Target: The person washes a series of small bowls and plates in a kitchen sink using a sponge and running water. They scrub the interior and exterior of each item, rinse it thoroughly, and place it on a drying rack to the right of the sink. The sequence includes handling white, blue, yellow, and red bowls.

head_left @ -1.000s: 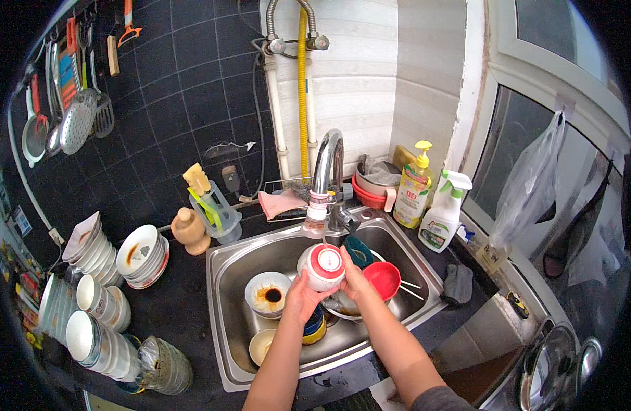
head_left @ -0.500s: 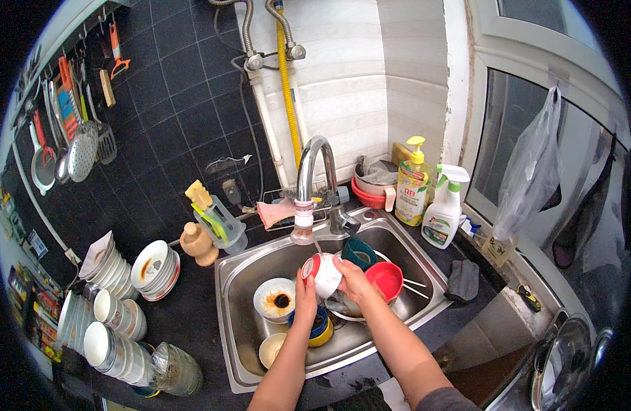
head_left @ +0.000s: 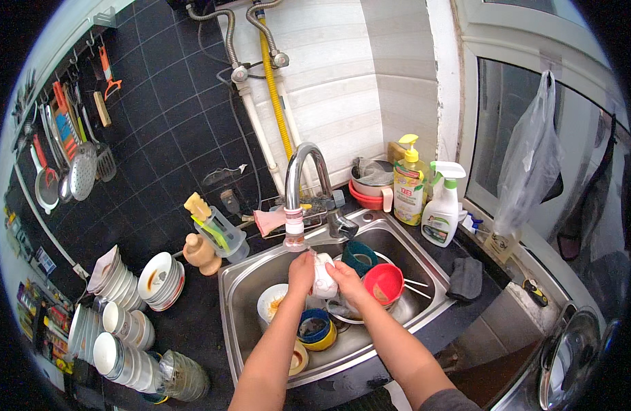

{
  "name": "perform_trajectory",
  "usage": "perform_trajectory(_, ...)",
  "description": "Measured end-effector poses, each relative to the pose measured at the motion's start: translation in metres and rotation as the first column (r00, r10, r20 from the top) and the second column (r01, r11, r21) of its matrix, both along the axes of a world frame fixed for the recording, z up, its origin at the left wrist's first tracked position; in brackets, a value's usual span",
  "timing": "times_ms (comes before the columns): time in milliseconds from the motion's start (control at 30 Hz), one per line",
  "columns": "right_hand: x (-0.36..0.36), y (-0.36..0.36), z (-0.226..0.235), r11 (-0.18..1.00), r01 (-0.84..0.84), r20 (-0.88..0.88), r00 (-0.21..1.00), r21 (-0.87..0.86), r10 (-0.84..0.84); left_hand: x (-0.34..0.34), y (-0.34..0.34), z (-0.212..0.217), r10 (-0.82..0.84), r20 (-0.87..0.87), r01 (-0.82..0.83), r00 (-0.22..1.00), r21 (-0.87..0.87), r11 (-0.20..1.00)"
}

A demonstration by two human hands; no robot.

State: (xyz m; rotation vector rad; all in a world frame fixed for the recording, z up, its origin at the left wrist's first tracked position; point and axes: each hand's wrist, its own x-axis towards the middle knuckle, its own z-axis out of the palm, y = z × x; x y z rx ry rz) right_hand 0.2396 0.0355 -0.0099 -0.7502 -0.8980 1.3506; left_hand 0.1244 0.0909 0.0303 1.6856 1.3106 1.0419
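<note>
Both my hands hold a small white bowl point(head_left: 323, 275) on its side, just under the tap's spout point(head_left: 294, 240), over the steel sink point(head_left: 241, 282). My left hand point(head_left: 301, 271) grips its left side and my right hand point(head_left: 344, 279) its right side. Below them in the basin lie a white bowl with orange residue point(head_left: 271, 301), a blue and yellow bowl point(head_left: 316, 330), a red bowl point(head_left: 384, 283) and a dark green cup point(head_left: 358, 256). Chopsticks point(head_left: 417, 286) stick out beside the red bowl.
Stacks of white bowls and plates point(head_left: 130, 308) stand on the dark counter to the left. A yellow soap bottle point(head_left: 409, 183) and a white spray bottle point(head_left: 441, 209) are right of the tap. A dark cloth point(head_left: 464, 278) lies on the sink's right rim. Utensils point(head_left: 76, 144) hang on the tiled wall.
The white bowl was red-rimmed with its opening facing up; now it is turned on its side and held closer under the spout. The view has tilted upward.
</note>
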Motion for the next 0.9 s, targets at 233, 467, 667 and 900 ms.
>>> perform_trajectory(233,0.004,0.007,-0.015,0.990,0.070,-0.369,0.923,-0.122,-0.111,0.038,-0.039,0.028,0.175,-0.583,0.306,0.793,0.630,0.714)
perform_trajectory(467,0.008,0.003,-0.008,0.976,0.182,-0.461,0.861,-0.116,-0.215,0.021,-0.081,0.003,-0.065,-0.553,0.421,0.831,0.548,0.722)
perform_trajectory(667,0.001,0.011,-0.021,0.982,0.176,-0.260,0.947,-0.075,-0.189,0.007,-0.076,0.007,-0.035,-0.505,0.344,0.862,0.534,0.772)
perform_trajectory(900,-0.011,0.008,-0.024,0.991,0.093,-0.298,0.947,-0.096,-0.118,0.019,-0.038,0.029,0.022,-0.612,0.322,0.791,0.446,0.835)
